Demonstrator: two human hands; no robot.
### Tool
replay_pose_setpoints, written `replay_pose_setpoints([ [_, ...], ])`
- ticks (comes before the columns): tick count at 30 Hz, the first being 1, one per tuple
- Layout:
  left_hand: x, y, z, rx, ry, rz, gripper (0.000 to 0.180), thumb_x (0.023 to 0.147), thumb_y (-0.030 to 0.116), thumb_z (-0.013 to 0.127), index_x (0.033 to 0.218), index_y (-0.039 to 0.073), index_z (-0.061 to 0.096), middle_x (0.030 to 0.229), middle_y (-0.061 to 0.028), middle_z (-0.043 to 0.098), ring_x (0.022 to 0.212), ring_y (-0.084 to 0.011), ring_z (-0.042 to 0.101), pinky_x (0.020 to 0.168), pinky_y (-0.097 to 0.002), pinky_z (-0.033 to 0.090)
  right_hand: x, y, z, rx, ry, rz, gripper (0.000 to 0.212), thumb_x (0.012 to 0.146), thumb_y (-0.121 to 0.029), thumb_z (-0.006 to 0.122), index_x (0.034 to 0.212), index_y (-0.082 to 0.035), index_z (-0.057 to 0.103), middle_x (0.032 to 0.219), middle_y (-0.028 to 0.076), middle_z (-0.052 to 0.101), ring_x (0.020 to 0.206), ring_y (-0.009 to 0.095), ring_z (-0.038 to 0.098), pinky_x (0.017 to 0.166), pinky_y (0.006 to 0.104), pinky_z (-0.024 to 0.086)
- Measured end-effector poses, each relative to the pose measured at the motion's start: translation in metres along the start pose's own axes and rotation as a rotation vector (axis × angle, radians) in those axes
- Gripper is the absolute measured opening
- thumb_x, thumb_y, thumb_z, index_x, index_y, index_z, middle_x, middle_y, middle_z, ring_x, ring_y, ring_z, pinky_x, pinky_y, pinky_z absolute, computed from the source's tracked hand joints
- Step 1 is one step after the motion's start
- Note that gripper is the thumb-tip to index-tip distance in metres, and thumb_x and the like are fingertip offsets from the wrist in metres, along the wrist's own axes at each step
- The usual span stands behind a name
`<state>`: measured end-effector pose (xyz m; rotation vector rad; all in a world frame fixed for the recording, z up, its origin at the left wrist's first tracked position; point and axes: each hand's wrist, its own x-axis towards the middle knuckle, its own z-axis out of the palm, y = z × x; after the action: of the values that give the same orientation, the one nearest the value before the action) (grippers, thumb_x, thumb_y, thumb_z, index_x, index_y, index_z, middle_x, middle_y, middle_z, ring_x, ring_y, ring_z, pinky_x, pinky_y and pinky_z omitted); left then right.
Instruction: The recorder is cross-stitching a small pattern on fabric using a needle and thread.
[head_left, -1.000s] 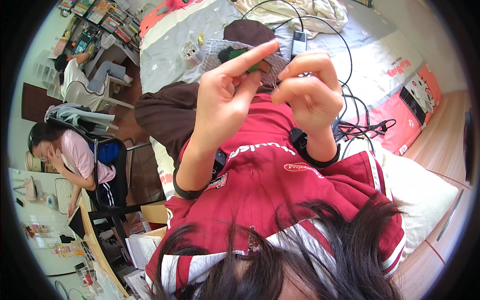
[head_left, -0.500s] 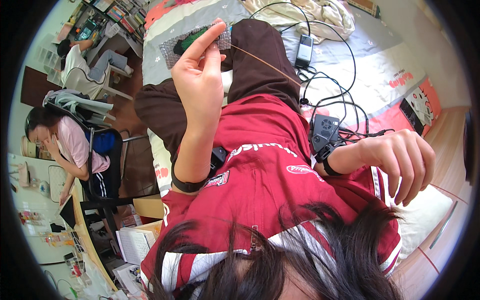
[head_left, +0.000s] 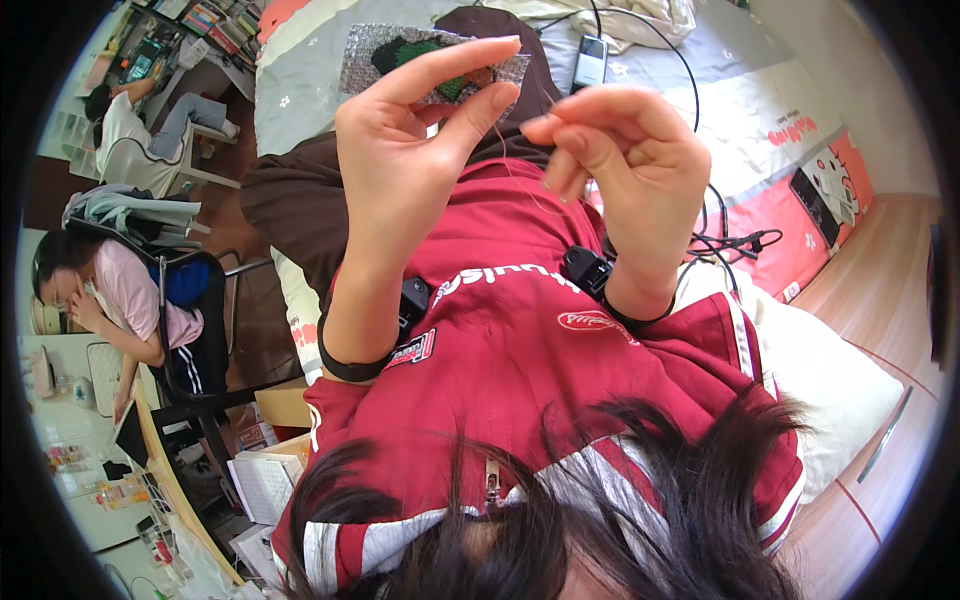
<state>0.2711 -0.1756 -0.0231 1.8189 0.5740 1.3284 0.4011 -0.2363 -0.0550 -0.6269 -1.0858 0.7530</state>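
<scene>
My left hand (head_left: 395,145) holds a small rectangular piece of grey mesh canvas (head_left: 400,52) above my lap, its thumb and forefinger along the near edge. Black, green and some brown stitching shows on the canvas; my forefinger hides part of it. A thin brownish thread (head_left: 503,150) hangs from the canvas and loops down toward my right hand (head_left: 645,150). The right hand is raised just right of the canvas, fingertips pinched together around the thread. Whether a needle is there too is too small to tell.
I sit on a bed with a patterned sheet (head_left: 745,115). A power bank (head_left: 590,62) and black cables (head_left: 735,245) lie to my right, near a white pillow (head_left: 835,400). At left, one person (head_left: 130,275) sits by a desk (head_left: 175,470), another (head_left: 125,130) farther back.
My right hand has come from the far right to beside the canvas and closed its fingertips. The thread, earlier stretched straight rightward, now hangs in a slack loop. The canvas has shifted slightly right.
</scene>
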Motion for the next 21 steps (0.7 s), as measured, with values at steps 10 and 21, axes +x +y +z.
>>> replay_pose_setpoints([
  [10,-0.003,0.001,0.003,0.032,-0.088,0.027,0.031,0.075,-0.01,0.054,0.105,-0.007,0.053,0.103,-0.0147,0.057,0.083,-0.0128,0.057,0.07,-0.0219,0.049,-0.003,-0.004,0.006,-0.346,0.135,-0.125,0.015,0.076,0.005,0.056,0.091,0.005,0.058,0.072,0.011,0.062,0.06,0.011,0.06,0.054,0.0176,0.047],
  [21,-0.004,0.001,0.005,0.075,-0.123,0.11,0.035,0.072,-0.016,0.053,0.106,-0.009,0.053,0.107,-0.0168,0.055,0.096,-0.017,0.053,0.077,-0.0241,0.047,0.003,0.01,0.006,-0.853,0.228,-0.626,0.017,0.062,0.007,0.064,0.075,-0.004,0.063,0.054,-0.001,0.05,0.044,0.004,0.045,0.04,0.016,0.033],
])
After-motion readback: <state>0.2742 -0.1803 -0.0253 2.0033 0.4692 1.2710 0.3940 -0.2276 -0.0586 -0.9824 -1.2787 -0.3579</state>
